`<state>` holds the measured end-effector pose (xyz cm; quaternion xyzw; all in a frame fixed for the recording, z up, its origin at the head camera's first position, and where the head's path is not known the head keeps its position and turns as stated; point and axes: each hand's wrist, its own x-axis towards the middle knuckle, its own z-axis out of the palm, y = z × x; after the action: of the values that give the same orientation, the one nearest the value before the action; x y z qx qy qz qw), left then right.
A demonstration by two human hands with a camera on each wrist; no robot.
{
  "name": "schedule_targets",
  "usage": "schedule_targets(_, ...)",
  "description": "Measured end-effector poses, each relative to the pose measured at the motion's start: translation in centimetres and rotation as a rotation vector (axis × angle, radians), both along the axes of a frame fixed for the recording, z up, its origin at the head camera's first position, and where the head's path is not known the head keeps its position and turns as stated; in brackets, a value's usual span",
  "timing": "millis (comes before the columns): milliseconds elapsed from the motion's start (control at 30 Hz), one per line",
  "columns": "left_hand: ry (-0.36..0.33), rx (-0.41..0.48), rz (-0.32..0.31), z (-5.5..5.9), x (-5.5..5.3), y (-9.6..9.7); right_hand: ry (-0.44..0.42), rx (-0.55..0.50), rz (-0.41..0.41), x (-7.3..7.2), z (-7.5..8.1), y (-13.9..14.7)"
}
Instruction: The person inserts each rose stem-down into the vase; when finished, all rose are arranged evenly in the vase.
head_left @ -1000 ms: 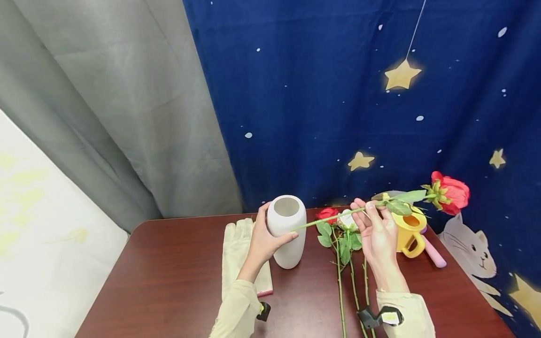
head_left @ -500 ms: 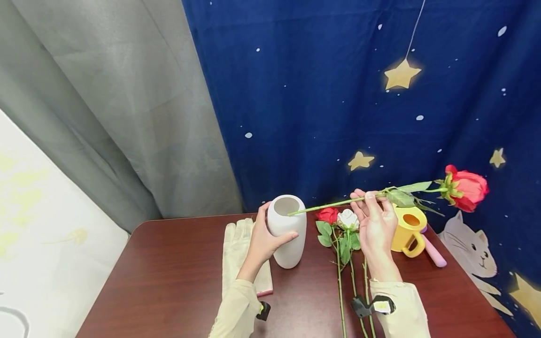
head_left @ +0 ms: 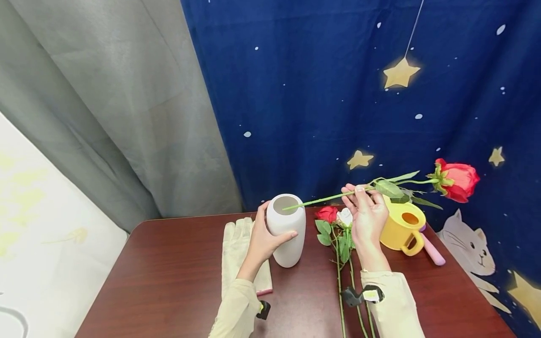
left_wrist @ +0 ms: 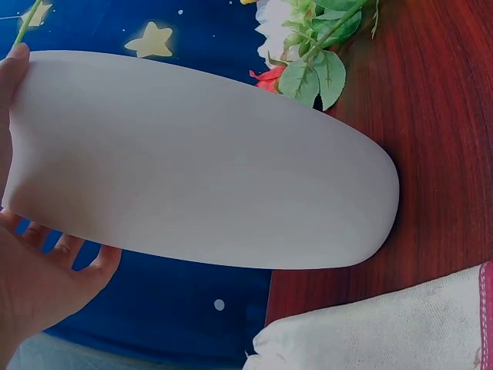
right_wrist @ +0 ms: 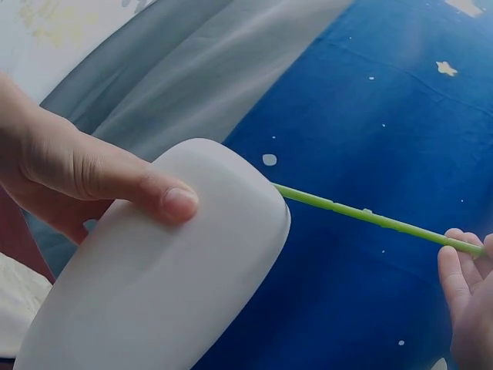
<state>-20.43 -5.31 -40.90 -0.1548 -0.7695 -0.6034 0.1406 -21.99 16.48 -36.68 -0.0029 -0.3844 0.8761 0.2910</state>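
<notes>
A white vase (head_left: pixel 289 241) stands upright on the table, and my left hand (head_left: pixel 267 239) grips it around its upper part, thumb across the front. My right hand (head_left: pixel 367 213) pinches the green stem of a red rose (head_left: pixel 458 182) between thumb and fingers. The rose lies nearly level in the air, bloom to the right. Its stem end overlaps the vase mouth in the head view. From the right wrist, the stem (right_wrist: pixel 370 218) runs from the vase rim to my fingers. In the left wrist view the vase side (left_wrist: pixel 200 166) fills much of the picture.
Another red rose (head_left: pixel 327 214) and a white rose (head_left: pixel 344 218) lie on the table (head_left: pixel 177 267), stems toward me. A yellow watering can (head_left: pixel 401 230) stands right, beside a pink handle (head_left: pixel 434 251). Cream work gloves (head_left: pixel 236 251) lie left of the vase. Curtains (head_left: pixel 296 117) hang behind.
The rose stem's end has moved from in front of the vase up over its rim to the mouth. My right hand has risen and shifted left. The left hand stays on the vase.
</notes>
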Motion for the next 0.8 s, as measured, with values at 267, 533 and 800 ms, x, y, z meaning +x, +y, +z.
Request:
schedule_targets(267, 0.023, -0.021, 0.026, -3.5, -2.2, -0.2, 0.024, 0.06, -0.018, -0.3, 0.1, -0.7)
schedule_targets(533, 0.036, -0.02, 0.018, -1.5, -0.8, 0.0, 0.042, 0.193, -0.043, -0.2, 0.6, -1.5)
schedule_targets(800, 0.012, -0.038, 0.038, -2.5, -1.4, -0.1, 0.054, 0.354, -0.007, 0.1, 0.4, -2.8)
